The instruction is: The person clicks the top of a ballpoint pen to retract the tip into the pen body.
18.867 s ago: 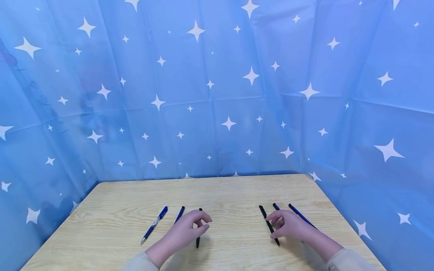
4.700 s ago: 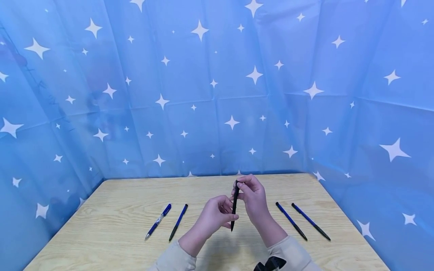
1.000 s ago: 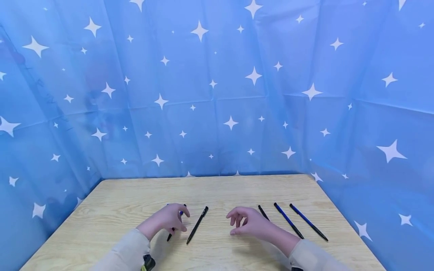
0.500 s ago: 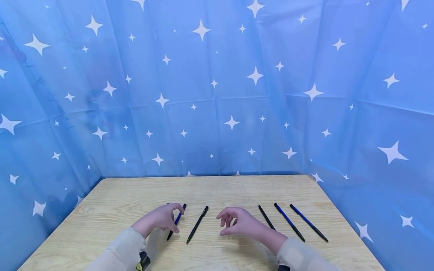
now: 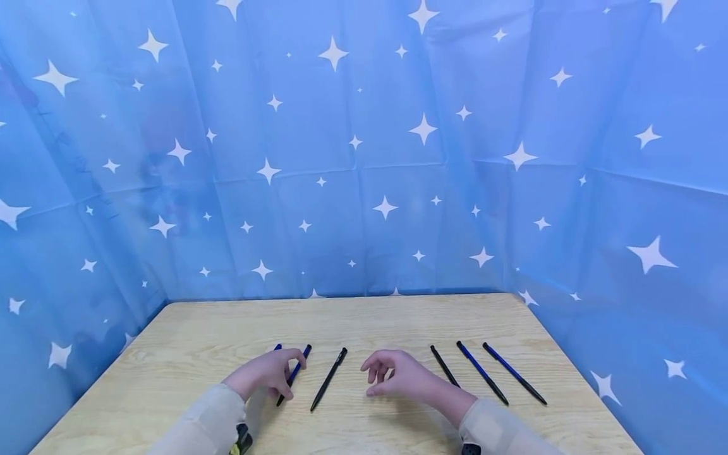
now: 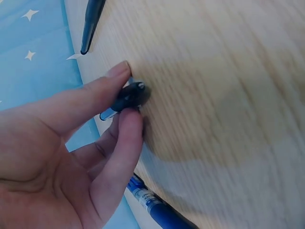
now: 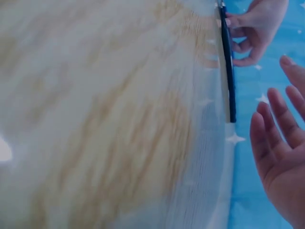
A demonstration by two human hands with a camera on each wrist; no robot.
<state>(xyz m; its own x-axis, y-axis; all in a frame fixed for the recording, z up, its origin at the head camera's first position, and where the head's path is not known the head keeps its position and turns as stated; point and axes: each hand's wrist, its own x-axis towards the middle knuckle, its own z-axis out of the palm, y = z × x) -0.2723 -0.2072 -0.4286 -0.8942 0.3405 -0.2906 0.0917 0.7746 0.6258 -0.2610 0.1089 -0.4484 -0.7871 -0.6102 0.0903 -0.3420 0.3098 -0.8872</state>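
Pale wood-grain fills the lower part of the head view as a tabletop (image 5: pixel 398 322), and blue cloth printed with white four-pointed stars (image 5: pixel 364 136) hangs behind it. At lower left of the frame, the person's left hand (image 5: pixel 267 371) has a narrow grip: thumb and a finger pinch a slim blue pen with black ends (image 5: pixel 294 374), which slants across the lower left of the frame, its far end leaning toward the right. The left wrist view shows the pen's dark end between the fingertips. A blue pen with a pale printed band (image 6: pixel 151 204) lies at the bottom of that view; in the head view the hand covers most of it. Just to the right of the pinched pen, a slim all-black pen (image 5: pixel 328 380) lies slanted on the table. The person's right hand (image 5: pixel 400 376) is held near the lower centre of the frame, its fingers loosely bent, thumb and fingertips apart in a wide, unfilled grip. At lower right, a second black pen (image 5: pixel 444 364), partly hidden by the right arm, a blue pen with a black lower part (image 5: pixel 482 373) and a matching outermost blue pen (image 5: pixel 514 374) lie side by side, apart from one another. Both forearms wear light beige sleeves (image 5: pixel 199 417).
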